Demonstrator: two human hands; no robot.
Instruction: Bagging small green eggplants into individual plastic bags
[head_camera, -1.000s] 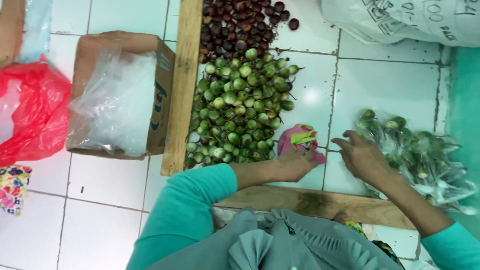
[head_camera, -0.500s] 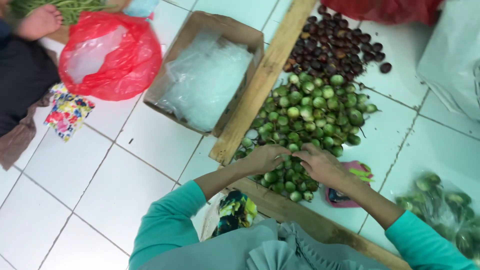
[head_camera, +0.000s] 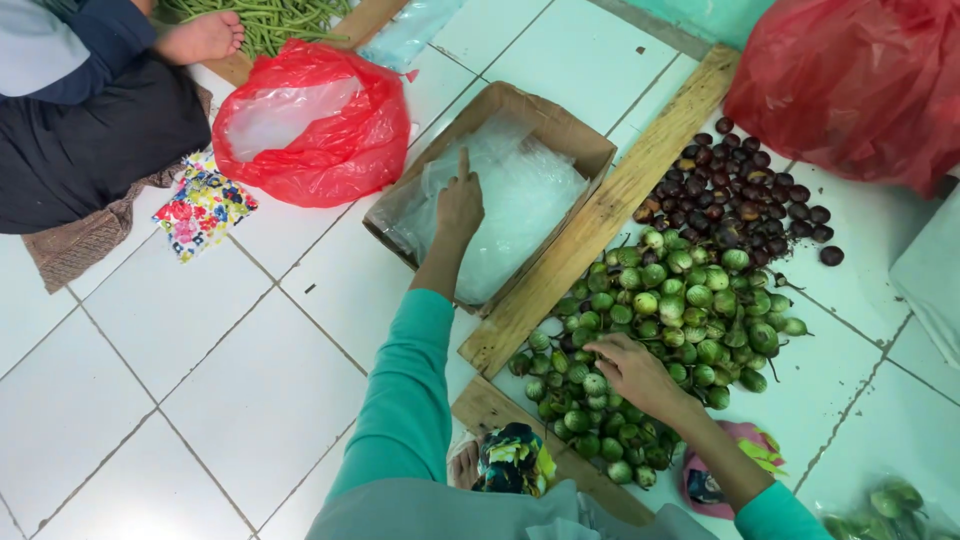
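My left hand (head_camera: 459, 206) reaches into a brown cardboard box (head_camera: 560, 125) and touches the clear plastic bags (head_camera: 525, 205) stacked inside, with the index finger pointing up. My right hand (head_camera: 632, 368) rests palm down on a pile of small round green eggplants (head_camera: 680, 320) on the white tiled floor; I cannot tell whether it grips any. Both arms wear teal sleeves. A heap of small dark purple round fruits (head_camera: 745, 200) lies just beyond the green pile.
A wooden plank (head_camera: 600, 215) runs diagonally between box and pile. A red plastic bag (head_camera: 320, 125) sits left of the box, another red bag (head_camera: 860, 80) at top right. A person's bare foot (head_camera: 205, 38) and green beans (head_camera: 270, 20) are at top left. A pink pouch (head_camera: 705, 480) lies near me.
My left hand left the green pile and moved up into the cardboard box onto the clear bags. My right hand stayed on the green eggplants. The view shifted left.
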